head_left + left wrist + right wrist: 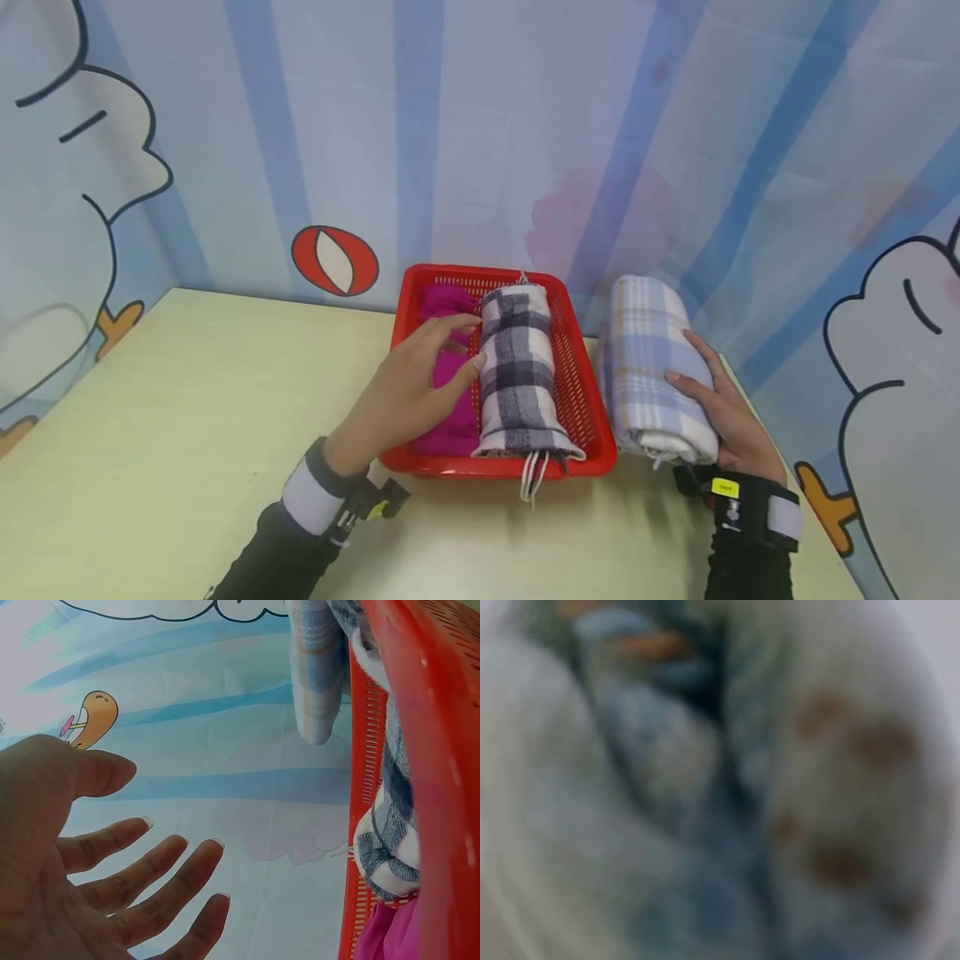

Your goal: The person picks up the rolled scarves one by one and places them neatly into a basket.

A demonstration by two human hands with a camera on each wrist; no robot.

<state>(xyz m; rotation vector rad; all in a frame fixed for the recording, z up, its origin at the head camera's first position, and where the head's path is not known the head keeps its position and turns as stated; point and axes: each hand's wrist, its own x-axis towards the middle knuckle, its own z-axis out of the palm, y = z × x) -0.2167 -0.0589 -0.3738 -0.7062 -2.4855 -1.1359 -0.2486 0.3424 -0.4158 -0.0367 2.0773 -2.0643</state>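
Right of the red plastic basket (495,468), right hand (733,417) grips blue-white plaid cloth roll (651,358); over basket, I see left hand (408,396) spread.

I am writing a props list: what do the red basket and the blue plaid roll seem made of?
Red basket: probably plastic, smooth and glossy, judging by its shiny rim and regular holes. Blue plaid roll: soft, matte fabric, with folds and loose threads; fibre unclear.
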